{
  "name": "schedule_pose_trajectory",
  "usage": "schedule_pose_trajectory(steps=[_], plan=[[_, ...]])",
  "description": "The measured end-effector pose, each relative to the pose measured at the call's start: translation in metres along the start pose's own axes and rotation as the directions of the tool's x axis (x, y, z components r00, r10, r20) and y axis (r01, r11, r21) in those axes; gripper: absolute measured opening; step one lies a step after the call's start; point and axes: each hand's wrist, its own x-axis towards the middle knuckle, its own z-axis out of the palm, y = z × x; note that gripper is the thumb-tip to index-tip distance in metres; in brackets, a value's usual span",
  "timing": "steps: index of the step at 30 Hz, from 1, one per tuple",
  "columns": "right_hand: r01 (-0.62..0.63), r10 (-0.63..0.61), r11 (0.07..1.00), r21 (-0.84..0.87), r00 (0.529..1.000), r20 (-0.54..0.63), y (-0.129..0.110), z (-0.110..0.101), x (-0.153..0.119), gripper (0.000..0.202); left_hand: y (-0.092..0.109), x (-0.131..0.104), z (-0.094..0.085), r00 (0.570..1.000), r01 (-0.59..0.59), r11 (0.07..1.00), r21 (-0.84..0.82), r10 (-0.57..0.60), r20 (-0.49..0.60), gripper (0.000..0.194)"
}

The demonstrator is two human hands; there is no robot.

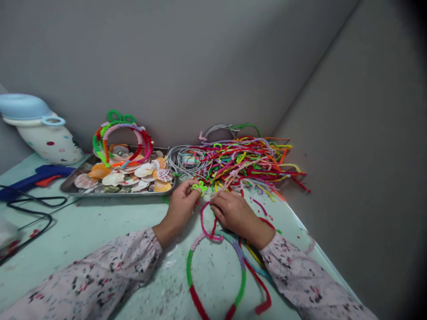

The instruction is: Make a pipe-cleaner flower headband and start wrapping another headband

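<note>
My left hand pinches a small bright green pipe-cleaner flower between thumb and fingertips. Close beside it, my right hand is curled with its fingertips closed at the top of a dark pink pipe cleaner; the exact grip is hidden under the fingers. That pink piece bends down to a multicoloured pipe-cleaner hoop, which lies on the table in pink, green, red, blue and purple sections. Several loose strands, among them a red pipe cleaner, lie under and beside my right forearm.
A metal tray holds many seashells, with finished-looking colourful hoops resting on it. Coiled grey wire and a heap of pipe cleaners lie against the wall. At left are a white cup, a blue glue gun and a black cable.
</note>
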Motion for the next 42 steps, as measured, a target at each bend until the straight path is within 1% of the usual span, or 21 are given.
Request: schedule_pose_trajectory(steps=[7,9,11,13,14,15,17,19,20,21,22,24,27,29,31,33,36,39,42], plan=[[0.019,-0.02,0.996,-0.091,1.0,-0.012,0.0,0.005,0.001,0.014,0.0,-0.002,0.001,1.0,-0.013,1.0,0.01,0.012,0.027,0.017],[0.006,-0.009,0.997,-0.081,1.0,-0.026,0.0,0.006,0.002,0.013,0.001,-0.003,0.002,0.999,-0.016,1.0,0.013,0.015,0.034,0.016],[-0.02,0.02,1.0,0.003,0.999,-0.048,0.0,0.006,0.002,0.012,0.002,-0.003,0.002,0.999,-0.017,1.0,0.017,0.016,0.038,0.016],[-0.082,0.096,0.981,0.176,0.992,-0.077,0.001,0.004,0.003,0.011,0.003,-0.004,0.002,0.999,-0.02,0.999,0.025,0.019,0.04,0.016],[-0.125,0.154,0.949,0.288,0.985,-0.08,0.002,0.002,0.003,0.012,0.003,-0.004,0.002,0.999,-0.019,0.999,0.027,0.018,0.04,0.016],[-0.176,0.223,0.897,0.406,0.972,-0.072,0.003,0.001,0.004,0.012,0.003,-0.004,0.002,0.999,-0.016,1.0,0.025,0.015,0.04,0.016],[-0.278,0.367,0.743,0.61,0.93,-0.024,0.005,-0.003,0.005,0.012,0.003,-0.004,0.003,0.999,-0.008,1.0,0.011,0.007,0.044,0.017],[-0.339,0.467,0.592,0.731,0.884,0.032,0.006,-0.006,0.006,0.014,0.003,-0.005,0.003,0.998,0.006,1.0,-0.002,-0.006,0.056,0.018],[-0.35,0.498,0.545,0.762,0.866,0.041,0.007,-0.008,0.006,0.015,0.003,-0.006,0.004,0.998,0.015,1.0,-0.005,-0.014,0.064,0.019],[-0.347,0.518,0.529,0.774,0.855,0.029,0.006,-0.008,0.006,0.016,0.003,-0.006,0.004,0.997,0.024,1.0,-0.005,-0.024,0.074,0.02],[-0.332,0.524,0.544,0.771,0.852,-0.003,0.005,-0.009,0.005,0.016,0.003,-0.007,0.005,0.996,0.035,0.999,-0.002,-0.035,0.086,0.021],[-0.279,0.501,0.635,0.721,0.858,-0.11,0.002,-0.01,0.004,0.014,0.002,-0.008,0.006,0.993,0.052,0.999,0.006,-0.052,0.109,0.022],[-0.171,0.381,0.799,0.577,0.886,-0.265,-0.004,-0.01,0.001,0.012,0.002,-0.01,0.007,0.987,0.055,0.998,0.023,-0.058,0.152,0.019],[-0.11,0.28,0.873,0.475,0.911,-0.304,-0.007,-0.01,0.0,0.013,0.003,-0.01,0.007,0.983,0.048,0.998,0.032,-0.053,0.174,0.018],[-0.067,0.19,0.924,0.376,0.935,-0.299,-0.008,-0.01,-0.002,0.014,0.003,-0.01,0.007,0.981,0.043,0.999,0.029,-0.048,0.186,0.017],[-0.044,0.131,0.955,0.293,0.95,-0.284,-0.008,-0.009,-0.003,0.015,0.003,-0.011,0.008,0.981,0.045,0.999,0.02,-0.048,0.189,0.016],[-0.037,0.101,0.974,0.223,0.954,-0.281,-0.007,-0.007,-0.003,0.016,0.003,-0.01,0.008,0.982,0.05,0.999,0.015,-0.052,0.183,0.016],[-0.037,0.101,0.974,0.222,0.954,-0.282,-0.007,-0.006,-0.004,0.017,0.002,-0.01,0.008,0.982,0.052,0.999,0.012,-0.053,0.182,0.017],[-0.039,0.118,0.965,0.261,0.948,-0.295,-0.007,-0.007,-0.005,0.018,0.003,-0.01,0.008,0.981,0.045,0.999,0.007,-0.045,0.188,0.016]])
